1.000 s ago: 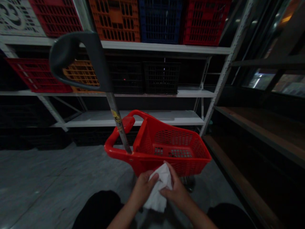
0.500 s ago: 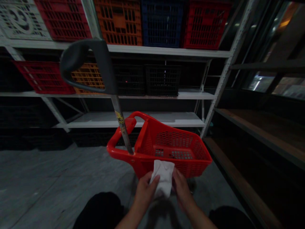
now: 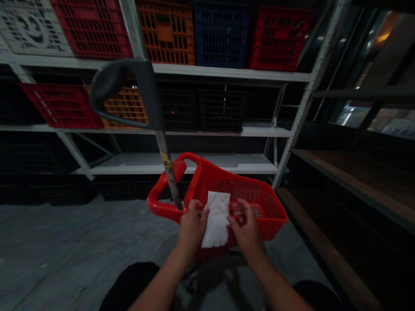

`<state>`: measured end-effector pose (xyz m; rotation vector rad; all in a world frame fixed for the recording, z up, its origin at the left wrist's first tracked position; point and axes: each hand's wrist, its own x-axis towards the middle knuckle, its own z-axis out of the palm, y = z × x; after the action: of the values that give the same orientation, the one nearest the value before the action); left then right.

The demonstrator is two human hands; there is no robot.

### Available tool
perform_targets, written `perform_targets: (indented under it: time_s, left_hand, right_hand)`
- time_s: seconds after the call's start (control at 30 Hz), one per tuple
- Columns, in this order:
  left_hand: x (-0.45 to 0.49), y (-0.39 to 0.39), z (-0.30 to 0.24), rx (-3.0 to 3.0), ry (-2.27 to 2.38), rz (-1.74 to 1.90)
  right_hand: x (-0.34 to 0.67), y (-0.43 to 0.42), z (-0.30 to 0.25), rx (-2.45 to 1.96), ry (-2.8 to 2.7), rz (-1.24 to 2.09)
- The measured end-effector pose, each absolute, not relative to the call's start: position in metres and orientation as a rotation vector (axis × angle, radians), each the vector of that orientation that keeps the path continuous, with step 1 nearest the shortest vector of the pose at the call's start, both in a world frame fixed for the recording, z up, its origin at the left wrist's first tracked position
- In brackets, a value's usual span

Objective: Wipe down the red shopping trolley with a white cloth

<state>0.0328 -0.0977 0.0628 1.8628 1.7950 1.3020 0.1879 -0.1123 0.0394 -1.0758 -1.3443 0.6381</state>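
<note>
Now held: white cloth (image 3: 216, 219), above the near rim of the red plastic basket (image 3: 262, 220).
Left hand (image 3: 193, 226): fingers closed on the cloth's left edge, over the basket's near corner.
Right hand (image 3: 245, 226): fingers drawn together just beside the cloth's right edge, over the basket; contact cannot be told.
Metal pole (image 3: 168, 170): rises from the basket's left rim, topped by a black handle (image 3: 144, 82).
Steel shelving (image 3: 181, 166): beyond the basket, bearing red, orange, blue and black plastic crates (image 3: 165, 32).
</note>
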Motion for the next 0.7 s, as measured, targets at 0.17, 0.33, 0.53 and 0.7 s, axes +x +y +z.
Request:
perform_targets:
  time_s: [0.17,0.33,0.53,0.7]
  left_hand:
    - [0.036,-0.090,0.055,2.070,1.871,1.138]
    - [0.009,-0.105,0.052,2.200,1.815,1.421]
    - [-0.054,-0.087,0.061,2.337,1.843,1.917]
    - [-0.070,-0.071,0.069,2.700,2.081,1.284]
  right_hand:
    - [0.167,-0.095,0.035,-1.030,-1.862,0.462]
    - [0.159,-0.072,0.022,-1.063,-1.943,0.418]
    - [0.173,-0.068,0.031,-1.227,-1.910,0.293]
    - [0.182,-0.071,0.031,-1.171,-1.887,0.368]
